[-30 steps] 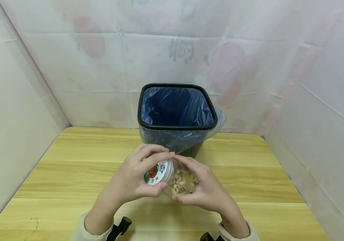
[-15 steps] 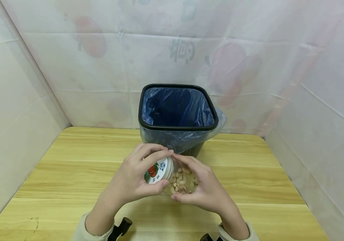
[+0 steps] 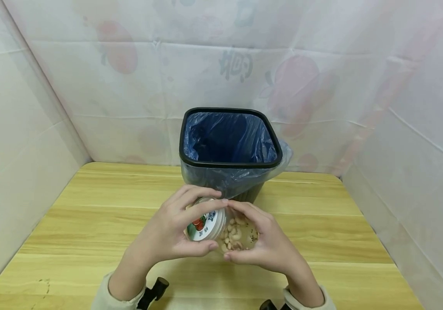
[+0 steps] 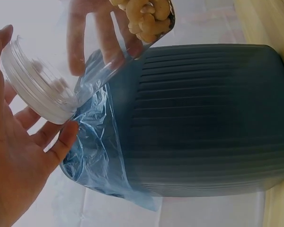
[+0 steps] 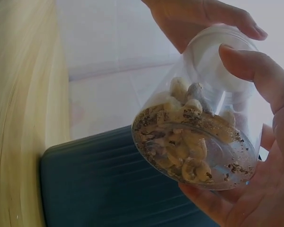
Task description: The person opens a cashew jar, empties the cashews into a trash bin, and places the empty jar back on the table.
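Note:
In the head view, a clear plastic jar (image 3: 251, 234) lies tilted between both hands, its lid end toward the left. Cashew nuts (image 3: 232, 236) and dark crumbs sit inside it. My left hand (image 3: 167, 228) grips the lid (image 3: 206, 228), which has a white label with a red fruit picture. The lid (image 4: 35, 85) is on the jar's mouth, ringed by fingers in the left wrist view. My right hand (image 3: 271, 241) holds the jar's body near its base. In the right wrist view, the thumb (image 5: 246, 64) lies along the jar's clear side.
Just beyond the hands stands a dark ribbed trash bin (image 3: 229, 165), lined with a bluish plastic bag (image 3: 240, 177) that hangs over its front and right side. It stands on a wooden table (image 3: 128, 189), enclosed by pale printed cloth walls (image 3: 159, 82).
Both hands and the jar have shifted slightly to the right. My left fingers have moved a little over the lid, and its label has turned slightly. The bin stays in place.

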Motion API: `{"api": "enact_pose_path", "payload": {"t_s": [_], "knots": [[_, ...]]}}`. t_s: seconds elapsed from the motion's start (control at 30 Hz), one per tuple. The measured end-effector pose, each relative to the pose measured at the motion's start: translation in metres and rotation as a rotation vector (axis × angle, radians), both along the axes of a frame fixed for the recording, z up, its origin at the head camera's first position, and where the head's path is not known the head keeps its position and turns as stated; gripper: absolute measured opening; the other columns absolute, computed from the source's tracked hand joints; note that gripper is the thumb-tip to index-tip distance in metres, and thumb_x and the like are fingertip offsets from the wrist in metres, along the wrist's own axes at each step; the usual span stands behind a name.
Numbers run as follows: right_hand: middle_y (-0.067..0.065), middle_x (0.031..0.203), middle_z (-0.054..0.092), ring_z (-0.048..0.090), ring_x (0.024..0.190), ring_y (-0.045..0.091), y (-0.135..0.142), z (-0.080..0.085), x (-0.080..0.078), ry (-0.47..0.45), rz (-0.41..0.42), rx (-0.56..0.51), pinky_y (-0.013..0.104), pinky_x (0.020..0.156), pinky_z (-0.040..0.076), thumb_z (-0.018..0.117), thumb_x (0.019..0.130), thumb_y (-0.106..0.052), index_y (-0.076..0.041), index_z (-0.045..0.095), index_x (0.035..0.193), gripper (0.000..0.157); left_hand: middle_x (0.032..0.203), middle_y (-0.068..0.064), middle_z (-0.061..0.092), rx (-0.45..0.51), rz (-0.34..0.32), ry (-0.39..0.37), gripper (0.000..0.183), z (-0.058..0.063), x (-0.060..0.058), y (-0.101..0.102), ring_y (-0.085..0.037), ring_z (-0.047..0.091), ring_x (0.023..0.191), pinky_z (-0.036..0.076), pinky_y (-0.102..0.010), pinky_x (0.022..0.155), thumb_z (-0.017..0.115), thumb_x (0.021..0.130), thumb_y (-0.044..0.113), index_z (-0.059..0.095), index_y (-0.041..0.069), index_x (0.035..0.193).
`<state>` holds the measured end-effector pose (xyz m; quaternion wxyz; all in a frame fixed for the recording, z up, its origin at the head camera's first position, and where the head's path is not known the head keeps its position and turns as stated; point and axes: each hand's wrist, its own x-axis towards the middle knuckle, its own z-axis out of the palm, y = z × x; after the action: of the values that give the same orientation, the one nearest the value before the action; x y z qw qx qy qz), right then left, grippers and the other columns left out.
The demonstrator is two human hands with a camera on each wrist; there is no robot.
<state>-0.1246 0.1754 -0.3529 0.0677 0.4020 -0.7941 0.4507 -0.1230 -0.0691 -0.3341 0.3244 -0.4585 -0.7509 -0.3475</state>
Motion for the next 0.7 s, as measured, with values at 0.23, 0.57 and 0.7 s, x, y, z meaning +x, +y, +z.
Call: {"api": "enact_pose_path", "payload": {"t_s": [0.23,0.57,0.7], "knots": [[-0.005,0.140,0.056,0.058,0.125,0.018,-0.0004,-0.0016,-0.0012,0.013,0.012,-0.008,0.028,0.104,0.048,0.094,0.068,-0.026,-0.022,0.046,0.148,0.093,0.127,-0.006,0.062,0.001,0.007,0.014,0.054,-0.0002,-0.0006,0.0005,-0.021,0.056,0.115,0.054,-0.042,0.086,0.059,0.094,0.055,0.063,0.017,0.132],[-0.006,0.140,0.056,0.058,0.124,0.017,-0.0025,-0.0003,0.0001,0.024,-0.023,0.007,0.030,0.101,0.050,0.092,0.071,-0.029,-0.023,0.045,0.149,0.092,0.126,-0.004,0.062,0.006,0.056,-0.017,0.051,-0.0009,-0.0012,0.0011,-0.020,0.056,0.114,0.054,-0.035,0.085,0.060,0.094,0.053,0.065,0.017,0.130],[-0.007,0.139,0.056,0.059,0.120,0.014,-0.0045,-0.0001,0.0023,0.036,-0.059,0.026,0.034,0.094,0.054,0.091,0.071,-0.035,-0.024,0.045,0.149,0.091,0.126,-0.002,0.062,0.013,0.090,-0.046,0.053,-0.0031,-0.0002,0.0008,-0.019,0.055,0.112,0.053,-0.032,0.082,0.060,0.093,0.055,0.065,0.018,0.131]]}}
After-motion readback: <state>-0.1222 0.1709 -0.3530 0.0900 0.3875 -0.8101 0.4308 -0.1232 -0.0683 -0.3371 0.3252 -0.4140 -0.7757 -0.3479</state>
